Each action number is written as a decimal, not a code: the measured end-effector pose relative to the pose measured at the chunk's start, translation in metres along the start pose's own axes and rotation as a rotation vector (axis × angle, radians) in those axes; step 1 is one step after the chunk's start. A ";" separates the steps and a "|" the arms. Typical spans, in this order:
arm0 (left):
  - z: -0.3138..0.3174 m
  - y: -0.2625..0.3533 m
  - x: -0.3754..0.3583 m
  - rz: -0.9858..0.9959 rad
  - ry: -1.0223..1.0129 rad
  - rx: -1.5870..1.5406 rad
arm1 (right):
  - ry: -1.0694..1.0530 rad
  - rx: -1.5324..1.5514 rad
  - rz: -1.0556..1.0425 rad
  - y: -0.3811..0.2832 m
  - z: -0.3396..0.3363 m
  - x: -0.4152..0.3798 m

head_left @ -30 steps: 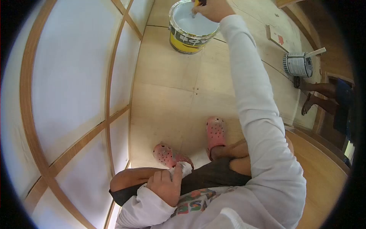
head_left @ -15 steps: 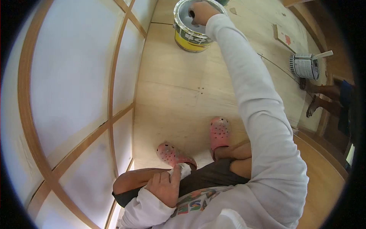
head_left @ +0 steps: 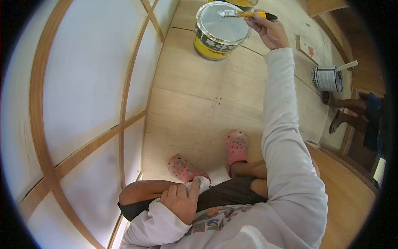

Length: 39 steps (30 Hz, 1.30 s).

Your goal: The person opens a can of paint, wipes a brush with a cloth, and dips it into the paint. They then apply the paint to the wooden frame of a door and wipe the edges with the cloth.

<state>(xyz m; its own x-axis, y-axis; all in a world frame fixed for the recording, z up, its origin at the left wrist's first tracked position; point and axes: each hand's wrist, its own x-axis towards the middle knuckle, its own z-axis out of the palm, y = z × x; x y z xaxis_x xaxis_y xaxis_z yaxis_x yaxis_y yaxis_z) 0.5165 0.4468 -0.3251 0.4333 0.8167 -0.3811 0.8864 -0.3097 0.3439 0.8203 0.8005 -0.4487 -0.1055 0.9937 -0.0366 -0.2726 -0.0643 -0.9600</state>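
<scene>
My right hand (head_left: 271, 32) grips a paintbrush (head_left: 244, 14) by its yellow-and-black handle. The brush lies level over the paint bucket (head_left: 215, 45), its bristles coated in white above the opening. Inside the bucket is pale paint, and dried drips streak its rim and yellow-black side. Down by my lap, my left hand (head_left: 179, 204) rests near my knee, fingers closed on a crumpled white rag (head_left: 203, 184). Part of the rag sticks out beyond the fingers; the rest is hidden.
A wood-framed white panel wall (head_left: 85, 89) rises at left. Another container (head_left: 242, 3) stands behind the bucket. At right are a paint can (head_left: 327, 79) with a stick in it, a small board (head_left: 309, 50) and another person's feet (head_left: 335, 120). My pink clogs (head_left: 237, 146) stand on the plywood floor.
My right hand has come up out of the bucket and moved right, bringing the paintbrush into view above the rim. My left hand stays nearly still with the rag.
</scene>
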 end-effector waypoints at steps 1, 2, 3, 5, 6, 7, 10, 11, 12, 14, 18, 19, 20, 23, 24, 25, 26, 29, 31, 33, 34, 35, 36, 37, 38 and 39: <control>0.000 0.000 -0.003 0.003 -0.001 0.001 | 0.032 0.092 0.006 0.005 -0.003 0.000; -0.001 0.001 -0.005 -0.010 -0.016 0.009 | 0.062 0.183 0.013 0.009 -0.006 0.002; -0.001 0.000 -0.007 -0.025 -0.032 0.017 | 0.062 0.183 0.014 0.009 0.001 0.002; 0.001 -0.002 -0.013 -0.028 -0.036 0.009 | 0.118 -0.175 -0.015 0.011 0.019 0.006; 0.001 -0.004 -0.014 -0.024 -0.040 0.004 | 0.133 -0.648 0.015 0.004 0.037 0.009; -0.001 -0.006 -0.016 -0.021 -0.044 0.010 | 0.146 -1.121 0.048 -0.002 0.053 0.013; -0.007 -0.009 -0.018 -0.015 -0.100 -0.047 | 0.124 -1.310 -0.194 0.051 0.047 0.051; -0.006 -0.010 -0.022 -0.024 -0.126 -0.046 | 0.117 -1.392 -0.278 0.073 0.042 0.066; -0.005 -0.012 -0.025 -0.035 -0.150 -0.040 | 0.112 -1.470 -0.367 0.078 0.045 0.070; -0.001 -0.010 -0.032 -0.073 -0.136 -0.049 | 0.002 -1.627 -0.302 0.082 0.043 0.076; 0.005 -0.008 -0.042 -0.128 -0.090 -0.056 | -0.175 -1.816 -0.217 0.085 0.052 0.077; 0.006 -0.007 -0.044 -0.136 -0.089 -0.059 | -0.183 -1.813 -0.222 0.085 0.046 0.078; 0.006 -0.007 -0.044 -0.124 -0.078 -0.056 | -0.104 -1.693 -0.218 0.082 0.038 0.077; 0.005 -0.005 -0.044 -0.113 -0.041 -0.035 | 0.034 -1.322 -0.225 0.018 0.049 0.039; 0.004 -0.003 -0.042 -0.107 -0.029 -0.013 | 0.052 -1.256 -0.189 -0.003 0.054 0.025; 0.002 -0.003 -0.040 -0.107 -0.023 -0.022 | 0.070 -1.189 -0.150 -0.017 0.057 0.013; 0.000 -0.004 -0.038 -0.074 -0.032 -0.018 | 0.066 -1.195 -0.155 -0.022 0.056 0.003; 0.001 -0.003 -0.032 -0.033 -0.020 0.007 | 0.011 -0.636 -0.129 -0.030 0.056 -0.018; 0.004 -0.001 -0.031 -0.016 -0.008 0.031 | 0.043 -0.617 -0.136 -0.035 0.059 -0.030; 0.007 0.000 -0.030 -0.010 0.030 0.054 | 0.022 -0.727 -0.114 -0.034 0.054 -0.035; 0.007 0.000 -0.029 -0.003 0.026 0.055 | -0.011 -0.834 -0.098 -0.035 0.052 -0.037; 0.007 0.000 -0.029 0.007 0.041 0.059 | -0.006 -0.835 -0.096 -0.034 0.050 -0.038; 0.007 0.000 -0.029 0.015 0.055 0.063 | -0.077 -0.726 -0.096 -0.032 0.049 -0.040; 0.008 0.000 -0.030 0.015 0.053 0.061 | -0.149 -0.616 -0.096 -0.031 0.049 -0.041; 0.011 0.000 -0.030 0.019 0.063 0.056 | -0.149 -0.617 -0.095 -0.031 0.048 -0.041; 0.012 0.000 -0.031 0.022 0.073 0.050 | -0.206 -0.746 -0.115 -0.033 0.046 -0.041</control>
<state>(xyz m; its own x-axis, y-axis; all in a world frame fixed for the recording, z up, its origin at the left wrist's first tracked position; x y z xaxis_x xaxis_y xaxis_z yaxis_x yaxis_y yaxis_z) 0.5048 0.4158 -0.3237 0.4416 0.8422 -0.3094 0.8844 -0.3507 0.3079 0.7894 0.7572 -0.4028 -0.3109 0.9487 0.0568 0.4147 0.1892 -0.8901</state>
